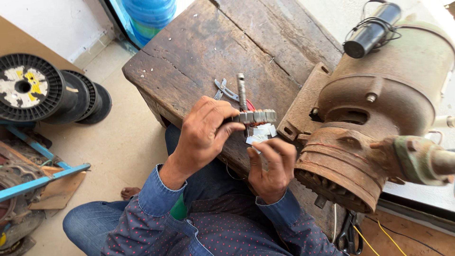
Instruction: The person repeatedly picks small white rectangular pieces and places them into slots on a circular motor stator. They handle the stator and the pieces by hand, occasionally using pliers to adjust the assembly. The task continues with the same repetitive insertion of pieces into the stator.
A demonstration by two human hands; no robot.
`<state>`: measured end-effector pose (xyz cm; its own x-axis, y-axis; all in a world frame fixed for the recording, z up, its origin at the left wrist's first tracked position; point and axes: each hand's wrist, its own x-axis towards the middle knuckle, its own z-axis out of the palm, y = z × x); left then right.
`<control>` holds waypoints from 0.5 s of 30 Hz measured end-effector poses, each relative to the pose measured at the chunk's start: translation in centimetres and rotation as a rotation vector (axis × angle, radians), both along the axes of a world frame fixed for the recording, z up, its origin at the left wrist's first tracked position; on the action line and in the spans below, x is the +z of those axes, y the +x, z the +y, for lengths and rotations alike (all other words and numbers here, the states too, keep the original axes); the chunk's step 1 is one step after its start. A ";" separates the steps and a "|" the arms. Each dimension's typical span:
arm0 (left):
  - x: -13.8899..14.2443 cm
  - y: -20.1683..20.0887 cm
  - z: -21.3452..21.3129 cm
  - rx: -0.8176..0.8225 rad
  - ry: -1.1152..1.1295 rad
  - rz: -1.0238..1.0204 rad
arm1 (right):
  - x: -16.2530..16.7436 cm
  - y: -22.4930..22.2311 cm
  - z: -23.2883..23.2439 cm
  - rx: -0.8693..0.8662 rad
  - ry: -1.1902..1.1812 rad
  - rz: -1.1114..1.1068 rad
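Left hand (201, 135) grips small slotted metal rotor (256, 116) by its core, shaft pointing away. Right hand (271, 166) pinches white paper strip (253, 148) just under rotor. Both above near edge of worn wooden bench (213, 42). Pliers (223, 89) lie behind; rusty motor (374, 118) at right edge.

label (24, 86) | round paper disc on the end face of the black wire spool (28, 87), on the floor at far left | white ground, yellow and dark patches, worn | no packages, signs or screens in view
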<state>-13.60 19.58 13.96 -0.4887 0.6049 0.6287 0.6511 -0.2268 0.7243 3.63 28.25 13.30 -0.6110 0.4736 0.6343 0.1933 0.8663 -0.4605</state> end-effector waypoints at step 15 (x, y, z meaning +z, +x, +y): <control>0.1 -0.3 1.5 0.165 -0.078 -0.092 | 0.7 0.5 0.2 -0.076 0.042 -0.434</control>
<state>-13.94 21.05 14.11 -0.6388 0.5566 0.5311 0.6048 -0.0633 0.7938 4.10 28.46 14.03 -0.7892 0.5071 0.3465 0.4251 0.8582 -0.2876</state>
